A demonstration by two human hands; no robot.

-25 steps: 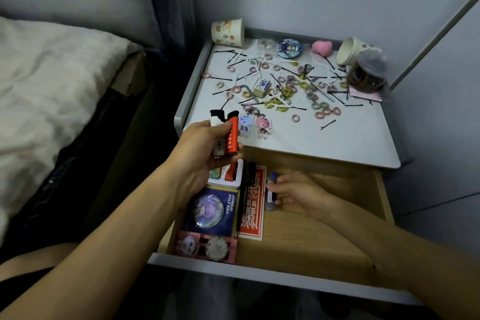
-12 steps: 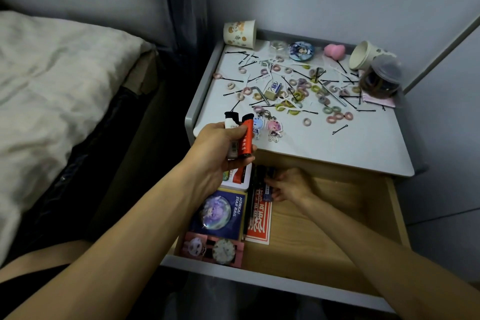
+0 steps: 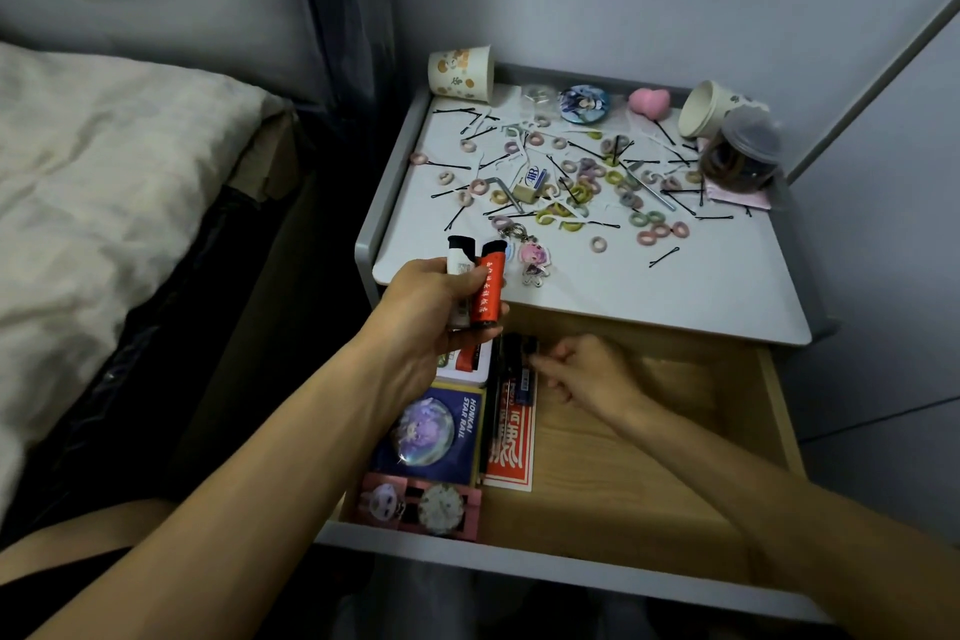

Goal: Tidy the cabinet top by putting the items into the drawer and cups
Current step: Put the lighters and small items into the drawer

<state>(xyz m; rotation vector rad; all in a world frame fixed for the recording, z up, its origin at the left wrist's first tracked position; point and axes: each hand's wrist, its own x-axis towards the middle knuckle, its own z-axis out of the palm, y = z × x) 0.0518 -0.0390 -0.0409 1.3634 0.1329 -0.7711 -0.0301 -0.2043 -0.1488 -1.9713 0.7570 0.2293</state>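
Since a second ago the right hand [image 3: 587, 374] has slid further left in the drawer [image 3: 623, 473], fingers curled at a dark lighter [image 3: 524, 386], grip unclear through blur, while the left hand [image 3: 426, 317] clutches two lighters [image 3: 488, 291] just above, best laid flat alongside.

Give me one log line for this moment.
phase: stowing | left hand: grips red lighter, white lighter | right hand: inside drawer, grasp unclear | cabinet top: hair ties, hairpins scattered

Right hand [image 3: 587, 372] blurred; white box [image 3: 466, 372] mostly hidden (under left hand [image 3: 426, 307]).
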